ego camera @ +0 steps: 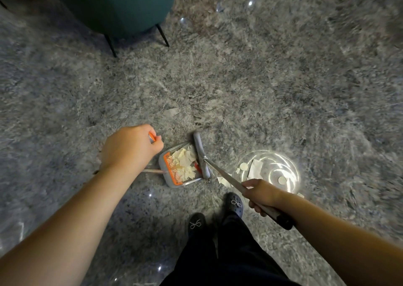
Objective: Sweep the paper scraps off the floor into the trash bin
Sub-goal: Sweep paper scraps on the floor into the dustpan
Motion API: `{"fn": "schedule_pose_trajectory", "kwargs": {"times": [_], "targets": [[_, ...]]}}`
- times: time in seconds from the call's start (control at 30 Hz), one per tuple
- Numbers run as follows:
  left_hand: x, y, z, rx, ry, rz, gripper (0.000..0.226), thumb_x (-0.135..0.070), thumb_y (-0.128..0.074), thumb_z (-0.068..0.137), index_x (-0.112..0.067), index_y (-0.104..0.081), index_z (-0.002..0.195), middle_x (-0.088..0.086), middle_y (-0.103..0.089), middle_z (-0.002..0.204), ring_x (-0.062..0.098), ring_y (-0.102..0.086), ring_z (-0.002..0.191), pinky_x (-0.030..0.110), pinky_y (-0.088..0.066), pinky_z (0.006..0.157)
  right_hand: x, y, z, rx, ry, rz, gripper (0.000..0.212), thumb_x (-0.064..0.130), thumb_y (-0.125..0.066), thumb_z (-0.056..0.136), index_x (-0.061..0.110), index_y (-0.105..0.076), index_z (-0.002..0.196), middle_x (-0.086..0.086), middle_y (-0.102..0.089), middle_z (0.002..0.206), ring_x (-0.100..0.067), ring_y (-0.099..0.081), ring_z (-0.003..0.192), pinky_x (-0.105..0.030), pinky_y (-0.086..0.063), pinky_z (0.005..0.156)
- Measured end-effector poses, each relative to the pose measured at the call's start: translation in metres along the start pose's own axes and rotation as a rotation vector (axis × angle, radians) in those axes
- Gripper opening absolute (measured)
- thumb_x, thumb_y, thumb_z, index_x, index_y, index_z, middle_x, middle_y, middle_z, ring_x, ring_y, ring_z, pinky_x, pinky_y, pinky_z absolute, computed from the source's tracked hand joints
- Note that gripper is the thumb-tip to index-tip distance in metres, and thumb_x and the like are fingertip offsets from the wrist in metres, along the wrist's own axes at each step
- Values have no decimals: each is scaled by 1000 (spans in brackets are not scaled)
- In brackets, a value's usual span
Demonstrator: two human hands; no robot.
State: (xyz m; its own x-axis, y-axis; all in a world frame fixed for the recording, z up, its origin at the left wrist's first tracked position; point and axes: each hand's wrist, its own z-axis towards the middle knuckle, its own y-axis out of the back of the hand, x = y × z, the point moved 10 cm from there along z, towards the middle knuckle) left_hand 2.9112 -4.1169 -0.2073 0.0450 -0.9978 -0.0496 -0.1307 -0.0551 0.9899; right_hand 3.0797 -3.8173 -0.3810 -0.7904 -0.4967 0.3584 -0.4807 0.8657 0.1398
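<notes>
Most paper scraps [184, 163] are piled in the grey-and-orange dustpan [172, 180] on the speckled stone floor [261, 78], with a few more scraps [255, 168] lying just right of it in a bright light patch. Broom head [201, 155] rests at the pan's mouth. Right hand [260, 195] grips the broom handle [229, 180], left hand [130, 147] is curled round the dustpan's orange-tipped handle [152, 137]. Teal chair [113, 4] sits well behind.
</notes>
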Motion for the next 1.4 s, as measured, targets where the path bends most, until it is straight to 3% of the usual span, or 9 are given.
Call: {"fn": "schedule_pose_trajectory", "kwargs": {"times": [0.1,0.33,0.43,0.6,0.77,0.93,1.1,1.27,1.4], "targets": [[1,0,-3,-2,-2,-11,20,-48,-61,82,-29,-65,83,-6,-52,59,22,-44,56,23,-30,51,-4,-7,-9,-13,17,19,30,12,-50,93,17,-53,122,-11,-53,59,-19,-45,37,-21,-38,35],[2,2,-9,-17,-17,-10,20,-47,-64,82,-28,-67,86,-5,-48,57,21,-40,53,22,-25,48,-15,6,-29,-48,22,134,34,13,-50,95,22,-50,129,-7,-52,55,-15,-44,36,-19,-35,36],[15,4,-7,6,13,-15,19,-46,-64,82,-28,-68,87,3,-60,67,24,-42,58,25,-30,52,-15,11,-31,-70,26,142,41,14,-51,96,23,-45,135,-6,-52,54,-15,-44,34,-18,-35,35],[17,5,-9,36,-16,34,18,-49,-63,81,-31,-65,82,-9,-36,54,24,-42,56,22,-25,48,-7,22,-27,-110,45,107,37,17,-56,94,21,-52,130,-6,-53,54,-15,-44,33,-19,-36,35],[20,2,-8,16,-4,8,18,-48,-63,82,-30,-66,83,0,-53,64,26,-47,60,26,-35,54,11,20,-13,-107,42,18,38,17,-59,93,17,-49,130,-10,-52,62,-17,-46,39,-20,-38,36],[29,1,-11,-20,-4,-18,21,-47,-64,81,-26,-67,82,4,-56,62,26,-45,58,27,-36,55,26,2,2,-56,27,-15,33,7,-53,94,7,-50,127,-9,-51,60,-13,-45,35,-16,-37,33],[24,2,-13,-37,-1,10,21,-47,-64,81,-26,-66,79,-9,-37,49,22,-38,51,21,-24,47,26,-24,2,12,45,-35,41,10,-53,94,17,-47,134,-6,-51,55,-13,-45,35,-19,-37,34],[26,2,-15,-12,10,1,21,-47,-62,82,-27,-66,84,6,-66,71,27,-46,61,27,-36,56,20,-29,-19,15,84,-19,39,9,-55,92,23,-52,128,-6,-51,52,-13,-44,31,-19,-37,33],[32,3,-20,-13,9,-31,19,-47,-63,82,-29,-67,83,-2,-55,62,24,-45,59,26,-34,55,18,-19,-35,-9,98,12,35,8,-54,92,26,-54,122,-5,-52,52,-16,-44,35,-19,-36,34]]}}
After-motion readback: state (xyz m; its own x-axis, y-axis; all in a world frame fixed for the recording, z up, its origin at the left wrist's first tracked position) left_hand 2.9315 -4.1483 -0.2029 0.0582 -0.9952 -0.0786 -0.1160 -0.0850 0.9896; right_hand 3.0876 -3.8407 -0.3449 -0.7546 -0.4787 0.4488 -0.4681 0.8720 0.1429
